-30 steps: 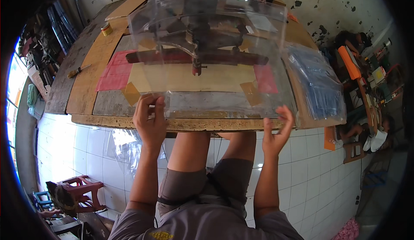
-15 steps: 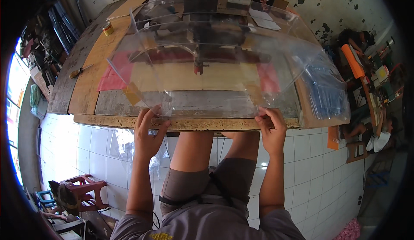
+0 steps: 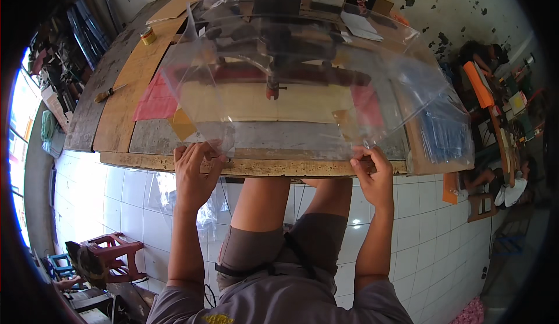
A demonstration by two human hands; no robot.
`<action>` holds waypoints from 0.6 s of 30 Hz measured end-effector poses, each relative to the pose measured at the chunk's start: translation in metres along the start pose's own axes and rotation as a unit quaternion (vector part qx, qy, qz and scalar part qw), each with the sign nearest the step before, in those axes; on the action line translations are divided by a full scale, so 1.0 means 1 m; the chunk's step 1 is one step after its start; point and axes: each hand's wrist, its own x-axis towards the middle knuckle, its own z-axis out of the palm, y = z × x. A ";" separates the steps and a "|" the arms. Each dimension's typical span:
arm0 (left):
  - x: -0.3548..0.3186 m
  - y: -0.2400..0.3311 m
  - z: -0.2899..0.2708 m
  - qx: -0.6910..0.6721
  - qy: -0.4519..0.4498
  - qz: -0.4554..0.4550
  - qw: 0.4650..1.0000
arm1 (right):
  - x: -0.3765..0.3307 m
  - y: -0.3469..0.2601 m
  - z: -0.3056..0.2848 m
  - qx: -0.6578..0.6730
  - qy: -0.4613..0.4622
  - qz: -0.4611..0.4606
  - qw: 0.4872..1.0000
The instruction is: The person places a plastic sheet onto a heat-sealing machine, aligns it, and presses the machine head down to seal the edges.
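Large clear plastic bag (image 3: 303, 79), see-through and glossy, held up over the worn wooden counter (image 3: 256, 165); its near edge runs just above the counter's front rim, the rest billows up and away over the counter top. Left hand (image 3: 195, 172) at the bag's near left corner, fingers curled and pinching the plastic against the thumb, close over the counter's front edge. Right hand (image 3: 372, 175) at the bag's near right corner, fingers bent and pressed together on the plastic, thumb side toward the bag; also right at the counter's front edge. Hands well apart, the bag's near edge stretched between them. Seen through the bag, lying on the counter: long dark red wooden bar (image 3: 303, 74) crosswise, pale tan flat board (image 3: 262, 104) in front of it, small red-tipped metal piece (image 3: 272, 90) near the bar's middle. Red-pink flat sheet (image 3: 156, 99) on the counter left of the bag, a yellow-tan scrap (image 3: 183, 124) touching its near corner. Screwdriver with wooden handle (image 3: 109, 94) further left on the counter; small round yellow tin (image 3: 148, 35) near the counter's far left side. Stack of clear bags with blue contents (image 3: 445, 134) on the counter right of the held bag. Below the counter, white tiled floor (image 3: 93, 196); red plastic stool (image 3: 110, 257) stands on it to the left of the person's legs.
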 end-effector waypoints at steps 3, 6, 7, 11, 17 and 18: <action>0.002 0.001 0.000 -0.007 0.025 0.000 1.000 | 0.007 -0.004 -0.007 -0.029 0.006 -0.040 0.999; 0.005 0.016 -0.001 -0.083 0.027 -0.065 0.994 | 0.014 -0.004 -0.003 -0.015 -0.006 -0.027 1.000; 0.006 0.020 0.000 -0.118 0.023 -0.093 0.988 | 0.015 -0.003 -0.001 -0.003 -0.013 -0.015 1.000; 0.003 0.021 0.002 -0.147 0.018 -0.107 0.983 | 0.014 -0.002 -0.002 -0.041 -0.019 -0.015 0.999; -0.001 0.004 0.003 -0.129 -0.021 -0.090 0.987 | 0.007 0.029 -0.003 -0.006 -0.078 0.031 0.996; 0.002 0.006 -0.003 -0.130 -0.046 -0.112 0.984 | 0.015 0.025 -0.006 -0.012 -0.098 0.003 0.995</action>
